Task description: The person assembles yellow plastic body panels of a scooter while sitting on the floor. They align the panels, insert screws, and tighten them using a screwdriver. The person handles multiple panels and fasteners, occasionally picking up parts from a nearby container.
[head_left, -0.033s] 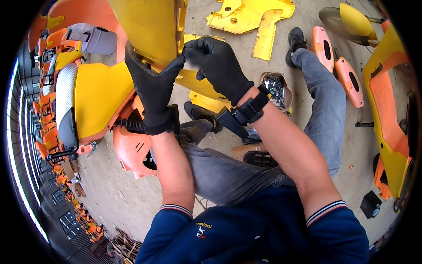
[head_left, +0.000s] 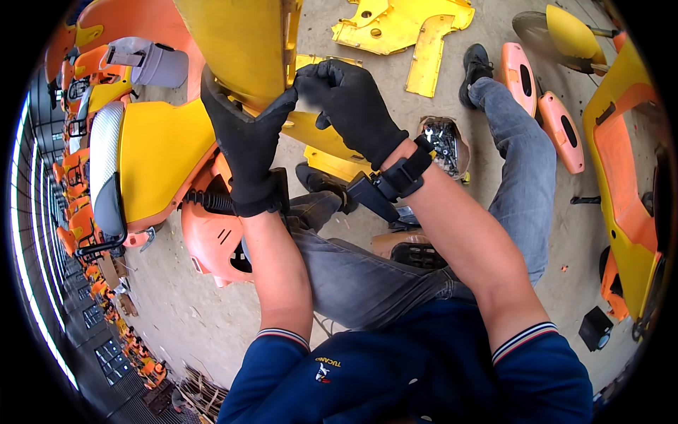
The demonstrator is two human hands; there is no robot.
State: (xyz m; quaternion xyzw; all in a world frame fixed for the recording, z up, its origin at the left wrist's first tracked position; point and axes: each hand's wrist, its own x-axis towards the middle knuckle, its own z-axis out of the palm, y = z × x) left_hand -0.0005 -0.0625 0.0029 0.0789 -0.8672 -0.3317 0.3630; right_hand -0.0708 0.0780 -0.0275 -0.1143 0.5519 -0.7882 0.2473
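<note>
My left hand [head_left: 247, 131], in a black glove, is wrapped round the lower end of an upright yellow body panel [head_left: 236, 42]. Its thumb reaches across toward the other hand, and its fingers partly disappear along the panel's left side. Just right of the panel's edge, my right hand [head_left: 349, 102], gloved too, has its fingers curled into a pinch. Whatever lies between those fingertips is hidden and blurred. A black strapped device [head_left: 402, 177] sits on my right wrist. Beside my left hand is a vehicle's yellow cover [head_left: 159, 148] with a black spring [head_left: 208, 201] below it.
Loose yellow panels [head_left: 395, 32] lie on the concrete floor ahead. A box of small metal parts [head_left: 445, 145] stands by my right leg, near two orange covers [head_left: 519, 78]. A yellow-orange vehicle body [head_left: 614, 169] stands at right, a grey bucket [head_left: 162, 66] at far left, and an orange shell [head_left: 215, 237] near my left forearm.
</note>
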